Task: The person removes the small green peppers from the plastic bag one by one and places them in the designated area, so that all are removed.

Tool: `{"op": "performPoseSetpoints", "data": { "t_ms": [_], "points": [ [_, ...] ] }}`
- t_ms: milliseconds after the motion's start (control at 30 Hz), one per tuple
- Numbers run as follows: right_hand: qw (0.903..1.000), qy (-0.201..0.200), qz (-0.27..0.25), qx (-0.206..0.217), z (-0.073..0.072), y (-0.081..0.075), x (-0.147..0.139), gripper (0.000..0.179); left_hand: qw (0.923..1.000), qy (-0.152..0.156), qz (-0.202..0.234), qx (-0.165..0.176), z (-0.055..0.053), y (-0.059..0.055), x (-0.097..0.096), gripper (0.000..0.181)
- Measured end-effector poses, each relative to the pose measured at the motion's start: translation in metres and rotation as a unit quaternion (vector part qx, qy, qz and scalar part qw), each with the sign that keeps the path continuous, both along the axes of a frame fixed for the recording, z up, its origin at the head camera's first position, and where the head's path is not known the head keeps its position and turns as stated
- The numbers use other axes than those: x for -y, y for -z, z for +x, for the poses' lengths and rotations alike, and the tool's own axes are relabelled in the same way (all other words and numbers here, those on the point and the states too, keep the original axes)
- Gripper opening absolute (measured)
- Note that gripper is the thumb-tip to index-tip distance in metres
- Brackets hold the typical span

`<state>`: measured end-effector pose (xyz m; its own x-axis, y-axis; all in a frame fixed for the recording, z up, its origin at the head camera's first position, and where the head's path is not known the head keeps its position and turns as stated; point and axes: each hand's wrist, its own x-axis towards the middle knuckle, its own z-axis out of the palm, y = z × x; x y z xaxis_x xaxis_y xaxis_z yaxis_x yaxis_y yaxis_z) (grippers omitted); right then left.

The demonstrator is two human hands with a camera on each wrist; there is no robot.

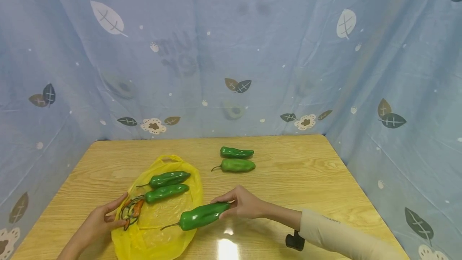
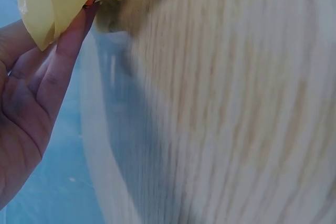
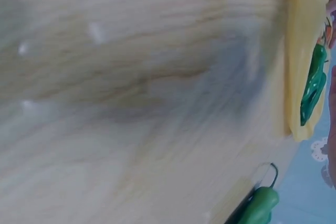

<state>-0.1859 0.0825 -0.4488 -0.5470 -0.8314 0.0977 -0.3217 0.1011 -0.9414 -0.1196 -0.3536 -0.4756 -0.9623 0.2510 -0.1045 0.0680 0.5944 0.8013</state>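
Note:
A yellow plastic bag [image 1: 151, 248] lies spread on the left of the table, its printed patch near my left hand [image 1: 94, 224]. That hand pinches the bag's left edge between thumb and fingers; the left wrist view shows the yellow film [image 2: 52, 3] between them. Two green peppers, one farther back [image 1: 170, 178] and one nearer [image 1: 167, 193], rest on the bag. My right hand [image 1: 243, 204] grips a large green pepper [image 1: 202, 216] by its tip end, stem pointing left, over the bag's right side. The right wrist view shows only a sliver of that hand.
Behind the right hand, a dark green pepper [image 1: 236, 152] and a lighter green pepper [image 1: 238, 165] lie side by side on the wooden table [image 1: 296, 171]. A blue patterned curtain [image 1: 202, 51] hangs around the table's back and sides. A black device [image 1: 295, 240] sits below the right wrist.

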Motion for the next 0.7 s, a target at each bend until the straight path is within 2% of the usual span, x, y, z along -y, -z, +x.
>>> {"op": "performPoseSetpoints", "data": {
  "t_ms": [100, 267, 500, 700],
  "points": [
    [1.0000, 0.002, 0.001, 0.007, 0.006, 0.000, -0.016, 0.042, 0.9999, -0.010, -0.011, 0.003, 0.000, 0.001, -0.001, 0.089],
    [0.9999, 0.007, -0.006, 0.011, 0.010, 0.007, -0.035, 0.043, 0.9997, -0.018, 0.001, 0.014, 0.002, 0.001, -0.001, 0.090],
    [0.9993, 0.038, 0.004, 0.005, 0.007, 0.015, -0.055, 0.043, 0.9993, -0.021, -0.029, -0.004, 0.002, 0.000, -0.002, 0.087],
    [0.9969, 0.075, 0.025, -0.004, 0.003, 0.017, -0.063, 0.043, 0.9990, -0.020, -0.034, -0.020, 0.002, -0.002, -0.004, 0.085]
  ]
}}
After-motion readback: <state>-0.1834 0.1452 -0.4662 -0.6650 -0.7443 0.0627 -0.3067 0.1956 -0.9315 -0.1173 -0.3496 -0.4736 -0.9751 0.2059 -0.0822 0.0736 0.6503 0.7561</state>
